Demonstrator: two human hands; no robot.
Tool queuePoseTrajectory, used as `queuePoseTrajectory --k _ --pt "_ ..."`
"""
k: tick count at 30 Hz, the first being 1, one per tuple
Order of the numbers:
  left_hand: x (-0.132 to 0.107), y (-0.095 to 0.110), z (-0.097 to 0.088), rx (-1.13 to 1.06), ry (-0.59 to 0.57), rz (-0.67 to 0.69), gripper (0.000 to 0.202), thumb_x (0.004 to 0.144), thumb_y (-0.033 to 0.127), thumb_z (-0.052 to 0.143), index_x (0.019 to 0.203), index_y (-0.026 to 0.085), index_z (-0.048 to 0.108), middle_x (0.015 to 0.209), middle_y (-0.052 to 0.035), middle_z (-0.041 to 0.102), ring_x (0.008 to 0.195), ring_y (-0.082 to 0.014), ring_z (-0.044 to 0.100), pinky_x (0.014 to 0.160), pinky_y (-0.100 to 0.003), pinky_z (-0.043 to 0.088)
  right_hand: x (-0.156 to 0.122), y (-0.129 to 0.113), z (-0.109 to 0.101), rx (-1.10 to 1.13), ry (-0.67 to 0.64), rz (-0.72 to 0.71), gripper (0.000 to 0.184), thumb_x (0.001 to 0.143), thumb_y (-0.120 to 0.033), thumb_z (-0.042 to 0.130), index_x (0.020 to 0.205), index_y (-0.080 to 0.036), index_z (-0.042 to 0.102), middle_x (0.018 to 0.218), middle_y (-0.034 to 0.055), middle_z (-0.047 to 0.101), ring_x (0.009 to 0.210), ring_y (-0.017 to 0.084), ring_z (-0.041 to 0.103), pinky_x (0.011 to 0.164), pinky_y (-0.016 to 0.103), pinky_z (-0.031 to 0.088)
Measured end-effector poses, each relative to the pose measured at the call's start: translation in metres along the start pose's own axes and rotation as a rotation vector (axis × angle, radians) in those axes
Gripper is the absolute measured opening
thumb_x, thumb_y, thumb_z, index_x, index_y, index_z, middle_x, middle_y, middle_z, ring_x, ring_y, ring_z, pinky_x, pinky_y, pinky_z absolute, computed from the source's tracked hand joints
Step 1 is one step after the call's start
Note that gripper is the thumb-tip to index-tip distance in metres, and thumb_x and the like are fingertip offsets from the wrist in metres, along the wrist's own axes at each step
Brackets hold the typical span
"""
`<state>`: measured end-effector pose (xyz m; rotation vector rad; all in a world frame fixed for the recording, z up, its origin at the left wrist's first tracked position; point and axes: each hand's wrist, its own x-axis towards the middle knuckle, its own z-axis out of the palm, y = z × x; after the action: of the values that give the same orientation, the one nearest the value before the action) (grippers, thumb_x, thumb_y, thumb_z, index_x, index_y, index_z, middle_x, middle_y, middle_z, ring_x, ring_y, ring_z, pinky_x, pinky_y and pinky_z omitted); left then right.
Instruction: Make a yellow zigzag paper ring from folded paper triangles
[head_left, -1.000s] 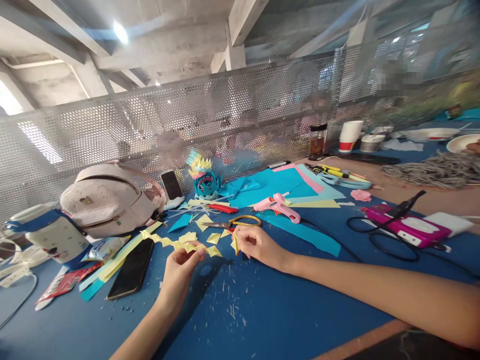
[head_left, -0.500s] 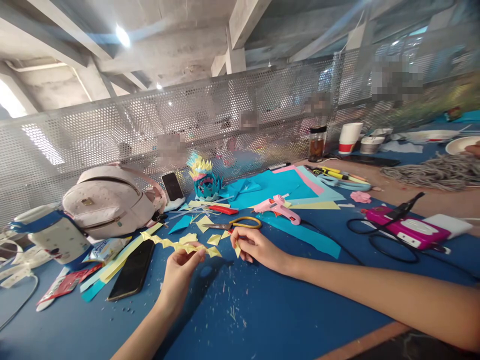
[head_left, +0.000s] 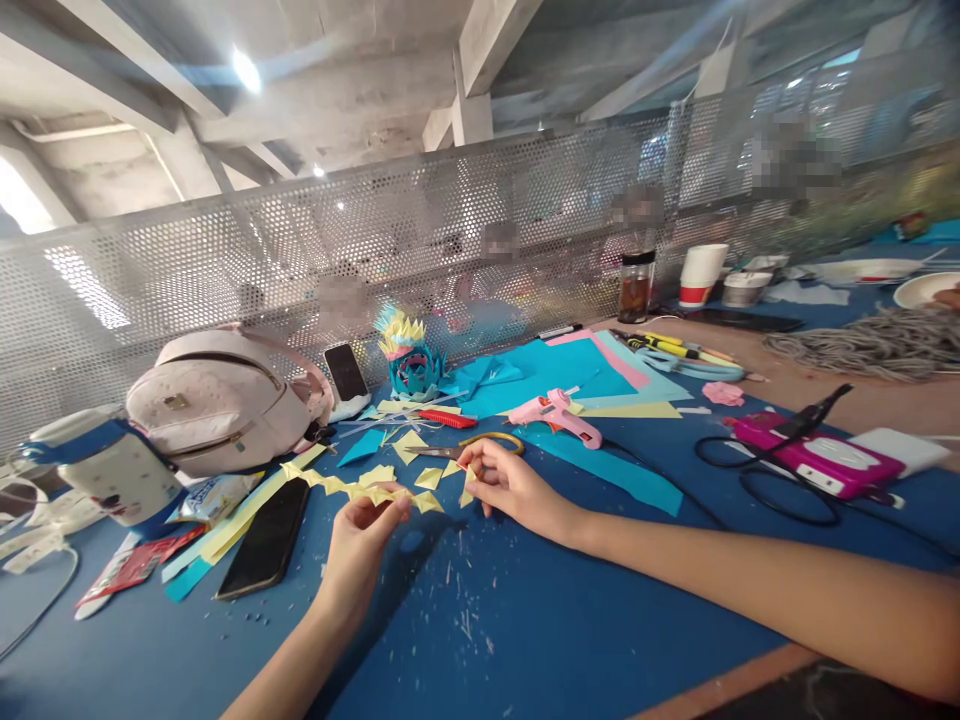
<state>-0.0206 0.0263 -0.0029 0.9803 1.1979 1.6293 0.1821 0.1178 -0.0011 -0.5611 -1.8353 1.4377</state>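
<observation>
My left hand (head_left: 366, 535) pinches a chain of folded yellow paper pieces (head_left: 334, 484) between thumb and fingers; the chain runs off to the left over a black phone (head_left: 267, 540). To its right, my right hand (head_left: 510, 487) is closed on a small yellow paper piece (head_left: 468, 487), held apart from the chain's end. Scissors (head_left: 495, 441) with yellow handles lie partly hidden behind that hand. Several loose yellow paper squares (head_left: 428, 479) rest just beyond the fingers. A pink glue gun (head_left: 556, 416) lies farther back.
A folded-paper piece in blue and yellow (head_left: 411, 362) stands near the mesh fence (head_left: 465, 230). On the left are a pale backpack (head_left: 217, 395) and a tumbler (head_left: 112, 470). Blue paper sheets (head_left: 570, 370), a red cutter (head_left: 447, 418) and a magenta device (head_left: 817, 455) with cables lie around.
My right hand has shifted slightly and turned the small yellow paper piece, moving it a little to the left. My left hand and the paper chain look unmoved.
</observation>
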Motion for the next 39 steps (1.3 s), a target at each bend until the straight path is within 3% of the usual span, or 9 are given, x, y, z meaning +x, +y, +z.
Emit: queuePoseTrajectory --k 6,14,19,25,30,39 --pt "0.0 0.001 0.0 0.012 -0.009 0.008 0.023 0.067 0.034 0.084 0.073 0.015 0.072 0.072 -0.0008 0.06 0.068 -0.0112 0.051 0.065 -0.021 0.041 -0.001 -0.005 0.001 -0.032 -0.003 0.008 0.03 0.08 -0.044 0.071 0.082 -0.017 0.056 0.077 0.0006 0.059 0.065 0.012 0.057 0.055 0.022 0.05" --pt "0.001 0.001 0.001 0.015 0.014 0.021 0.027 0.066 0.036 0.084 0.076 0.015 0.072 0.07 -0.0013 0.061 0.067 -0.0125 0.054 0.066 -0.023 0.044 -0.003 -0.007 0.001 -0.045 -0.035 -0.014 0.027 0.093 -0.041 0.053 0.099 -0.018 0.067 0.078 0.0015 0.061 0.065 0.011 0.056 0.053 0.02 0.044" --pt "0.0 0.0 0.002 0.009 0.014 0.011 0.027 0.065 0.036 0.085 0.075 0.015 0.072 0.071 -0.0009 0.061 0.067 -0.012 0.054 0.066 -0.022 0.044 -0.003 -0.006 0.003 -0.025 -0.022 0.005 0.027 0.09 -0.037 0.057 0.11 -0.02 0.061 0.08 0.0012 0.063 0.065 0.011 0.057 0.051 0.02 0.043" --pt "0.002 -0.003 -0.001 -0.002 0.001 0.014 0.024 0.068 0.034 0.084 0.074 0.015 0.071 0.072 -0.0007 0.061 0.068 -0.0115 0.053 0.068 -0.022 0.044 -0.003 -0.01 0.003 -0.005 0.016 0.036 0.029 0.081 -0.044 0.07 0.081 -0.017 0.059 0.083 0.0047 0.069 0.074 0.016 0.063 0.057 0.024 0.047" --pt "0.0 -0.001 0.001 -0.003 0.014 0.001 0.028 0.065 0.035 0.086 0.075 0.013 0.072 0.07 -0.001 0.062 0.067 -0.0118 0.054 0.068 -0.023 0.044 -0.004 -0.012 0.003 -0.067 0.057 -0.073 0.028 0.08 -0.044 0.071 0.078 -0.017 0.066 0.086 0.0041 0.067 0.083 0.018 0.062 0.07 0.027 0.049" --pt "-0.005 0.004 0.008 0.127 0.081 -0.031 0.028 0.059 0.036 0.087 0.063 0.014 0.071 0.063 -0.0036 0.068 0.065 -0.0158 0.061 0.065 -0.025 0.047 -0.009 -0.013 0.007 -0.152 0.046 -0.016 0.028 0.079 -0.045 0.071 0.076 -0.018 0.064 0.074 0.0008 0.062 0.066 0.014 0.057 0.058 0.024 0.043"
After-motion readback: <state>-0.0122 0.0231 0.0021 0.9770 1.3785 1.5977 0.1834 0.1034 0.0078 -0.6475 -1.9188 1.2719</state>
